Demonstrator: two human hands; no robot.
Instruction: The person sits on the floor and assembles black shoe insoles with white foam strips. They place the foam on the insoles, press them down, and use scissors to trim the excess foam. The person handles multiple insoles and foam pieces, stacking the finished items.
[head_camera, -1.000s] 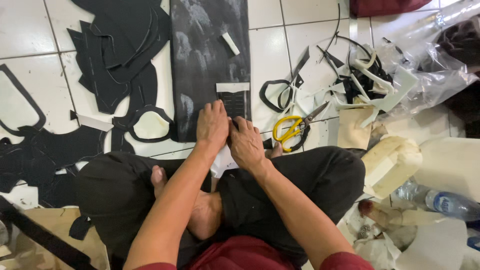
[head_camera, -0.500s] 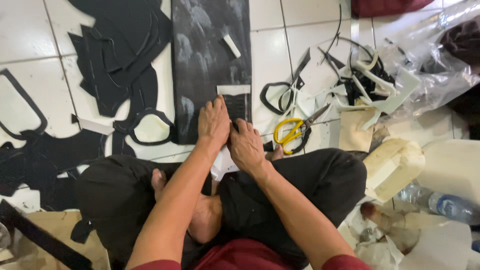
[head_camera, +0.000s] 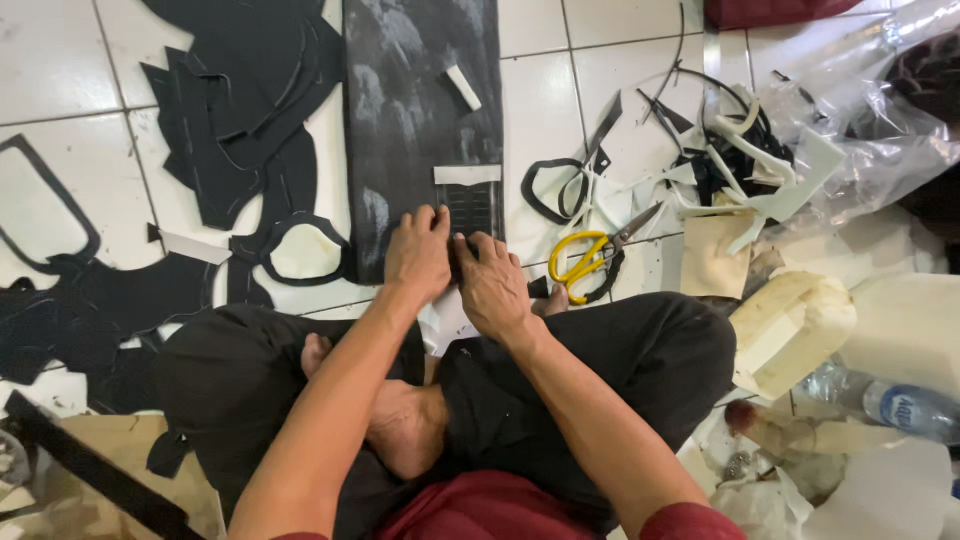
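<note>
I sit cross-legged on a white tiled floor. My left hand presses flat on the near end of a long black sheet laid out ahead of me. My right hand lies beside it, fingers curled down at a small black rectangular piece with a white strip along its top. What the right fingers grip is hidden under the hand. Both hands touch each other at the sheet's near edge.
Yellow-handled scissors lie just right of my hands, black-handled scissors beyond them. Black cut-out scraps cover the floor at left. White offcuts, a plastic bag, a cream block and a bottle crowd the right.
Both hands stay at the sheet's near edge with only slight finger shifts. The view has barely moved.
</note>
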